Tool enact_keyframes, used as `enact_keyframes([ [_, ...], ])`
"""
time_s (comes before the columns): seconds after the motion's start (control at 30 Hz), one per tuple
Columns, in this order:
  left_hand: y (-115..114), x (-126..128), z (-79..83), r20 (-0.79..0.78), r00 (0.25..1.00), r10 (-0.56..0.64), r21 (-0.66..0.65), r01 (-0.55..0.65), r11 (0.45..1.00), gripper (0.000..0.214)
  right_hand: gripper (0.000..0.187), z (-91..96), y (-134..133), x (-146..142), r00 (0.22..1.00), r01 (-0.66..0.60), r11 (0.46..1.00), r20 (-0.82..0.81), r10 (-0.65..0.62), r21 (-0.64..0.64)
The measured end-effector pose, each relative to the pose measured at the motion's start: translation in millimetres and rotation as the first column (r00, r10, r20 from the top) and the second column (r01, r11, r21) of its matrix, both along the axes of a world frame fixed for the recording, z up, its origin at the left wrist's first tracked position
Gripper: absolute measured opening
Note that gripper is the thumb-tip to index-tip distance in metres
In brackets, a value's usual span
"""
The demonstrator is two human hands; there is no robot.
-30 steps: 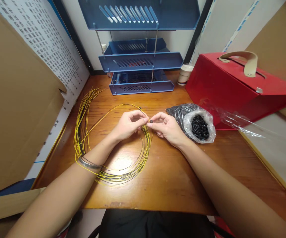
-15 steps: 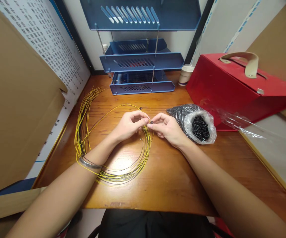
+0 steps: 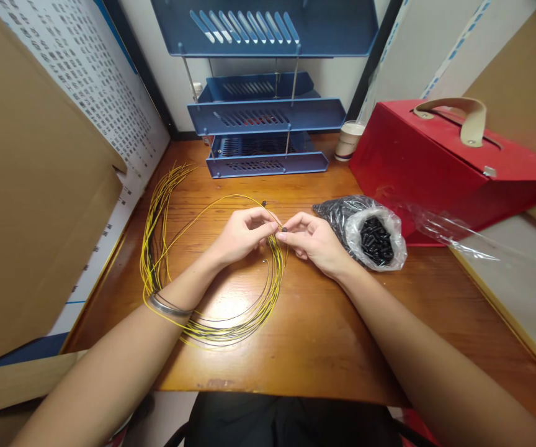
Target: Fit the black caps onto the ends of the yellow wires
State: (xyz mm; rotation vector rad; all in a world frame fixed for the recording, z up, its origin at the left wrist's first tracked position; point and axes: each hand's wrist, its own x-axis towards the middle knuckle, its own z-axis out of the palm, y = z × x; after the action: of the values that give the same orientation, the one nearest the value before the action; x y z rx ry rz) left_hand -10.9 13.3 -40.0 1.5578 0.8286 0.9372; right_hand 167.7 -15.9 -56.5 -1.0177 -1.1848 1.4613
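Note:
A loose coil of thin yellow and black wires (image 3: 268,304) lies on the wooden table, its bundled ends at the far left. My left hand (image 3: 248,234) pinches one yellow wire between thumb and fingertips, inside the top right of the coil. Close beside it, my right hand (image 3: 312,241) holds a small black sleeve (image 3: 285,230) between thumb and index finger, at the wire's end. Whether the wire passes into the sleeve is too small to tell. My left forearm, with a metal bangle (image 3: 170,307), crosses over the coil.
An open plastic bag of small black sleeves (image 3: 399,257) sits right of my right hand. Behind it stand a red box (image 3: 417,180) with a beige handle and a paper cup (image 3: 348,141). A blue tiered tray rack (image 3: 268,166) is at the back; cardboard (image 3: 35,186) stands left.

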Motion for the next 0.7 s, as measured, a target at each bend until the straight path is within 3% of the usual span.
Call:
enact_keyframes([
  [0.33, 0.7, 0.7, -1.5, 0.018, 0.994, 0.104, 0.035, -0.104, 0.994, 0.026, 0.044, -2.5, 0.8, 1.5, 1.000, 0.001, 1.000, 0.011, -0.001, -0.002],
  [0.7, 1.7, 1.0, -1.9, 0.061, 0.992, 0.107, 0.066, -0.111, 0.992, 0.031, 0.043, -2.0, 1.1, 0.6, 1.000, -0.015, 1.000, -0.019, 0.015, -0.003],
])
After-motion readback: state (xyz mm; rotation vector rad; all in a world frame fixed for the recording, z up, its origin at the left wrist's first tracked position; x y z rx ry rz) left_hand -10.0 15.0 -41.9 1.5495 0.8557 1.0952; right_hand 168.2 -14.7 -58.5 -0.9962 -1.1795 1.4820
